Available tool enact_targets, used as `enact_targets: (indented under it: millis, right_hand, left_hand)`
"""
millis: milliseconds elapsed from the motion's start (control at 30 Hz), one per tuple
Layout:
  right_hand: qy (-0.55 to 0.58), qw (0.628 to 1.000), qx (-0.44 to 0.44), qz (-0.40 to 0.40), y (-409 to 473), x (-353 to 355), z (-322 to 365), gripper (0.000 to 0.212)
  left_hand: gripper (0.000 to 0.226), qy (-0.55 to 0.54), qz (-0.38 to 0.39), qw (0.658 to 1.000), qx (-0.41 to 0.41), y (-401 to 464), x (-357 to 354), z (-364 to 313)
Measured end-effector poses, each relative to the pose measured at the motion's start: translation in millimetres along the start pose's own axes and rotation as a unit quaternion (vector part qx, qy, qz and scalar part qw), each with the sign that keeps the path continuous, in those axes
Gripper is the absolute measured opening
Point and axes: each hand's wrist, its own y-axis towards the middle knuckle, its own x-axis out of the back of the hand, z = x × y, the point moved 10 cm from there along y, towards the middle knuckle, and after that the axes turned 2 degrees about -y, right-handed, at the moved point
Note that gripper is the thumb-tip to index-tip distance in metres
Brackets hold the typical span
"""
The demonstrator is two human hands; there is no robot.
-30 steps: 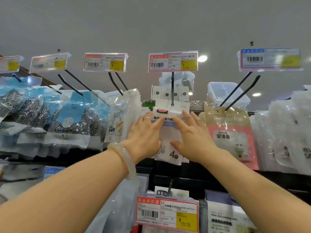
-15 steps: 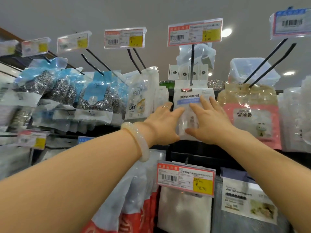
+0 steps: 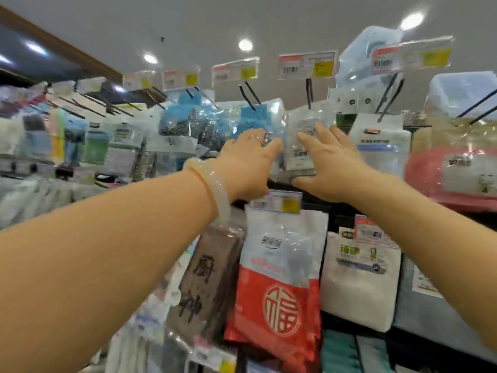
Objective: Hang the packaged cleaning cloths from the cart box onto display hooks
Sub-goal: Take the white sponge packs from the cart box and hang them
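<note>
Both of my arms reach up to the top row of display hooks. My left hand (image 3: 248,162), with a ring and a pale bangle, lies with straight fingers against the left edge of a clear hanging pack (image 3: 301,146). My right hand (image 3: 332,164) rests flat on that pack's right side, fingers spread. The pack hangs from a black hook (image 3: 308,92) under a price tag (image 3: 306,64). One hook to the right hangs the white cleaning cloth pack with a blue band (image 3: 382,146), free of both hands. The picture is blurred. The cart box is out of view.
Blue scourer packs (image 3: 204,122) hang left of my hands, a pink and clear pack (image 3: 454,168) at the far right. Below hang a red and white bag (image 3: 279,278), a brown cloth pack (image 3: 207,281) and a white cloth pack (image 3: 360,286). Black hook rods jut out along the row.
Both hands have left the white cloth pack with the blue band and shifted one hook to the left, onto the clear pack. The view has swung left and down.
</note>
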Motion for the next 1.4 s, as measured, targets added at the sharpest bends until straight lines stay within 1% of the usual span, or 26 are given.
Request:
enact_targets:
  millis: [67, 133, 233, 333, 400, 500, 600, 667, 800, 1000, 1100, 1167, 1233, 1400]
  right_hand:
    - [0.017, 0.999, 0.032, 0.016, 0.0, -11.2, 66.5, 0.09]
    - [0.045, 0.995, 0.07, 0.046, -2.9, -30.9, 140.5, 0.091]
    - [0.088, 0.982, 0.136, 0.099, -19.0, -68.1, 257.3, 0.091]
    - [0.131, 0.958, 0.197, 0.163, -46.2, -108.6, 368.5, 0.089]
    - [0.147, 0.939, 0.24, 0.199, -67.3, -133.2, 438.5, 0.088]
    - [0.167, 0.908, 0.303, 0.237, -99.8, -163.6, 535.6, 0.091]
    - [0.189, 0.874, 0.354, 0.273, -132.2, -191.3, 616.6, 0.093]
    - [0.198, 0.855, 0.382, 0.289, -148.9, -210.8, 659.5, 0.092]
    - [0.206, 0.82, 0.429, 0.318, -168.1, -259.4, 730.3, 0.09]
    - [0.209, 0.774, 0.486, 0.347, -163.5, -351.0, 832.0, 0.09]
    - [0.232, 0.747, 0.505, 0.366, -158.1, -400.1, 879.7, 0.086]
    - [0.231, 0.727, 0.512, 0.395, -159.8, -441.3, 906.7, 0.085]
    - [0.23, 0.71, 0.52, 0.416, -164.7, -475.5, 924.5, 0.086]
    - [0.221, 0.672, 0.523, 0.476, -175.9, -562.5, 969.8, 0.093]
  left_hand:
    - [0.088, 0.03, 0.032, 0.999, 0.03, -37.2, -5.6, 54.5]
    - [0.087, 0.06, 0.07, 0.993, 0.071, -82.4, -16.9, 115.6]
    - [0.09, 0.08, 0.14, 0.977, 0.137, -166.0, -40.0, 206.1]
    - [0.091, 0.094, 0.214, 0.95, 0.205, -260.5, -63.2, 284.6]
    - [0.091, 0.099, 0.248, 0.93, 0.251, -325.2, -74.2, 327.5]
    - [0.092, 0.102, 0.291, 0.899, 0.311, -414.6, -84.4, 377.6]
    - [0.092, 0.093, 0.326, 0.864, 0.372, -490.1, -93.3, 414.9]
    - [0.092, 0.095, 0.338, 0.843, 0.407, -530.8, -100.1, 436.3]
    - [0.084, 0.106, 0.345, 0.819, 0.447, -588.1, -125.0, 478.0]
    - [0.085, 0.09, 0.359, 0.777, 0.509, -635.5, -201.5, 548.1]
    - [0.088, 0.058, 0.376, 0.742, 0.552, -655.6, -250.6, 587.1]
    - [0.088, 0.036, 0.395, 0.713, 0.578, -673.0, -286.4, 609.9]
    - [0.087, 0.022, 0.402, 0.694, 0.597, -692.7, -313.6, 625.9]
    - [0.093, -0.019, 0.423, 0.646, 0.635, -746.6, -378.5, 659.2]
